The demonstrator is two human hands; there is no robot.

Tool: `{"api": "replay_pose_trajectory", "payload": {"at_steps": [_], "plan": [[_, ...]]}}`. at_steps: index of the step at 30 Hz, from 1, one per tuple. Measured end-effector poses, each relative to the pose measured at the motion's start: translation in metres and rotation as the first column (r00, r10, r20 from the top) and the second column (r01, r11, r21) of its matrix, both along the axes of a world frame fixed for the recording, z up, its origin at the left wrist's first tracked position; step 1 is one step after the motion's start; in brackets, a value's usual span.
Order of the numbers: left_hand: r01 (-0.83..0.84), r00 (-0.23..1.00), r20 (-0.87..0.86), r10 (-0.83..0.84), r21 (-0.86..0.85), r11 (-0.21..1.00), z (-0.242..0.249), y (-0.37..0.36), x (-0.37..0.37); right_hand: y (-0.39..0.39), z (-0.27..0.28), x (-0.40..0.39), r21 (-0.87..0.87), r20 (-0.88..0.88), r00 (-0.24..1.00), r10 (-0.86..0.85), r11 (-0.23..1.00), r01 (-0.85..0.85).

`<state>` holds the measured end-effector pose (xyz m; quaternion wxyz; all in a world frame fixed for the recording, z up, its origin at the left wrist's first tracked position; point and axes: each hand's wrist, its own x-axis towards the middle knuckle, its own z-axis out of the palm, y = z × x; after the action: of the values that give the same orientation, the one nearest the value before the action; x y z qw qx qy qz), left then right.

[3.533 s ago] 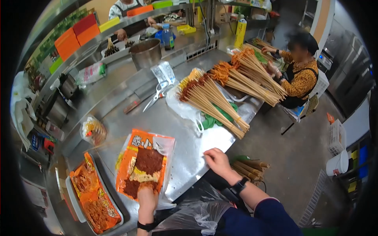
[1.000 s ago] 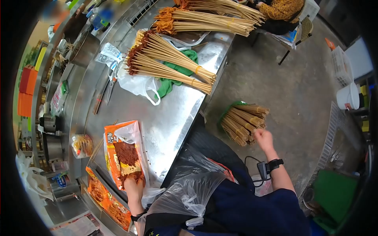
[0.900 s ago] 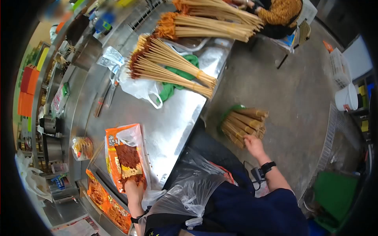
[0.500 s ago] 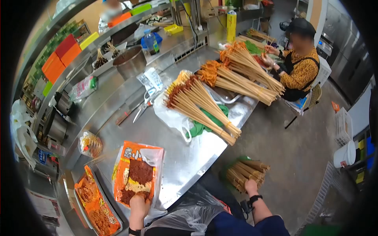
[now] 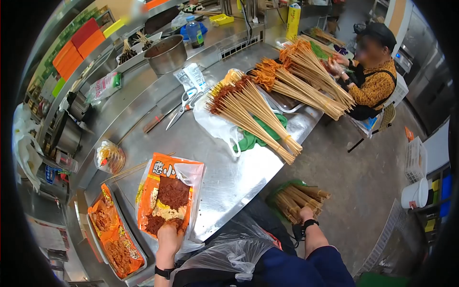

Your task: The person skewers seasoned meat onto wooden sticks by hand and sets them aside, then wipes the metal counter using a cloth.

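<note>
My left hand (image 5: 169, 236) is at the lower part of an orange printed bag (image 5: 149, 185) lying on the steel table. Its fingers are closed on a dark red, shredded-looking food piece (image 5: 176, 224), partly hidden by the hand. More dark red food (image 5: 172, 193) and a pale yellow layer (image 5: 170, 212) lie on the bag. Below the table edge, my right hand (image 5: 306, 215) is closed at the near ends of bundled bamboo skewers (image 5: 295, 198) in a green bag. Its fingertips are hard to see.
Loaded skewers (image 5: 248, 115) lie on a white plastic bag (image 5: 209, 123), with scissors (image 5: 183, 107) beside them. A tray (image 5: 136, 266) holds orange bags of food. A clear jar (image 5: 110, 158) stands at left. A co-worker (image 5: 375, 71) sits at the far right end, handling skewers.
The camera view has shifted, so the table and things on it appear displaced. Both hands stay at the same places, the left at the food, the right at the skewer bundles.
</note>
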<state>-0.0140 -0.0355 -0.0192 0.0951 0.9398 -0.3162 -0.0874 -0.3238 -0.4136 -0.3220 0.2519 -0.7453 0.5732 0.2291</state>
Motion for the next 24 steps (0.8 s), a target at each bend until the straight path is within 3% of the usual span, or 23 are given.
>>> {"api": "replay_pose_trajectory", "payload": {"at_steps": [4,7,10,11,12,14,15,18,20,24], "plan": [[0.009,1.000,0.019,-0.008,-0.044,0.999,-0.006,0.001,0.002,0.005,0.050,-0.006,0.013,0.032,0.997,-0.063,0.998,0.063],[0.020,1.000,0.008,-0.020,-0.045,0.999,0.000,0.000,0.000,-0.003,0.050,-0.043,-0.065,0.137,0.989,-0.059,0.996,0.069],[0.017,1.000,-0.014,-0.018,-0.053,0.998,-0.004,0.004,0.002,0.007,0.178,-0.046,0.123,-0.022,0.997,0.069,0.990,-0.065],[0.016,1.000,-0.013,-0.017,-0.058,0.998,-0.004,0.005,0.003,0.011,0.211,-0.050,0.228,-0.049,0.994,0.098,0.970,-0.085],[0.022,1.000,0.001,-0.022,-0.081,0.996,-0.005,0.005,0.002,0.013,0.223,-0.061,0.224,-0.052,0.994,0.098,0.971,-0.084],[0.028,1.000,0.002,-0.028,-0.113,0.993,-0.007,0.005,0.000,0.017,0.233,-0.091,0.501,0.061,0.980,-0.192,0.855,0.136],[0.028,1.000,0.003,-0.028,-0.120,0.992,-0.005,0.004,0.000,0.020,0.221,-0.100,0.494,0.054,0.981,-0.187,0.859,0.136],[-0.004,1.000,-0.005,0.004,-0.096,0.995,-0.001,0.004,-0.002,0.020,0.190,-0.101,0.497,-0.061,0.997,-0.043,0.865,0.067],[0.003,1.000,-0.017,-0.004,-0.052,0.999,-0.005,0.009,0.000,0.032,0.189,-0.073,0.448,-0.235,0.947,0.219,0.889,-0.095],[-0.029,0.999,-0.035,0.028,-0.047,0.998,-0.008,0.013,-0.002,0.035,0.193,-0.043,0.406,-0.294,0.917,0.271,0.903,-0.137]]}}
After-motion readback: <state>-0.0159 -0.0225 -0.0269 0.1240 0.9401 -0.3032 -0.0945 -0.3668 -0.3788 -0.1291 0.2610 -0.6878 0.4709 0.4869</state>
